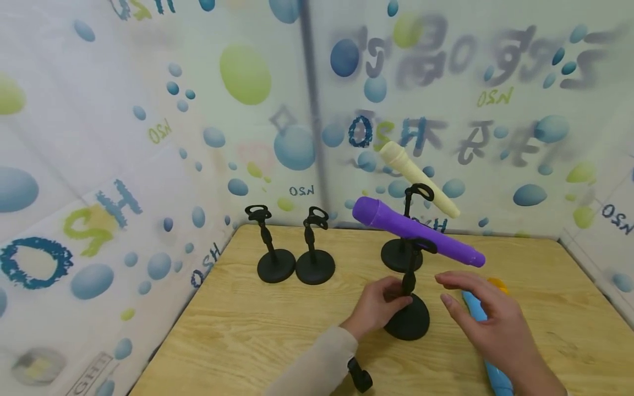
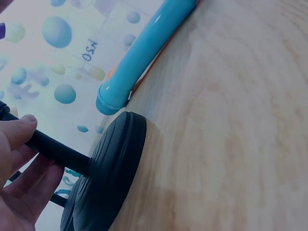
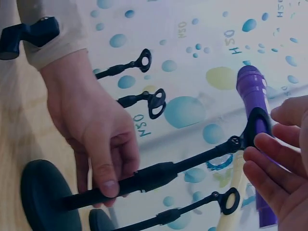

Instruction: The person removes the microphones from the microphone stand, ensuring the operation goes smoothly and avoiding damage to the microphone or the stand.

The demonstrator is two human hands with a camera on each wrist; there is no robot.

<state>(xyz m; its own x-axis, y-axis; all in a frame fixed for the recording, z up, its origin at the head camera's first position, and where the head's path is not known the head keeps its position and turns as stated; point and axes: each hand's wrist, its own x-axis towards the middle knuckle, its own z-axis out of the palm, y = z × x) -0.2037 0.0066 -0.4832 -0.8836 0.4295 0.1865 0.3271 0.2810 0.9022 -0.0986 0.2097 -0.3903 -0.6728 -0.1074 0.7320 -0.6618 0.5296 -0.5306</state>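
Observation:
A purple microphone (image 1: 421,231) lies tilted in the clip of a black desk stand (image 1: 408,322), its head up to the left. My left hand (image 1: 376,305) grips the stand's pole just above the round base; thumb and fingers show around it in the left wrist view. My right hand (image 1: 495,324) hovers right of the stand with fingers spread and loosely bent. In the right wrist view, those fingertips (image 3: 262,142) are right beside the clip and the purple microphone (image 3: 252,89). Nothing shows in that hand's grasp.
Behind stands another black stand (image 1: 396,256) with a cream microphone (image 1: 421,179). Two stands (image 1: 274,267) without microphones are at the back left. A blue microphone (image 2: 144,48) lies at the right, an orange item (image 1: 497,285) beside it. A black clip-shaped piece (image 1: 360,377) shows by the left sleeve.

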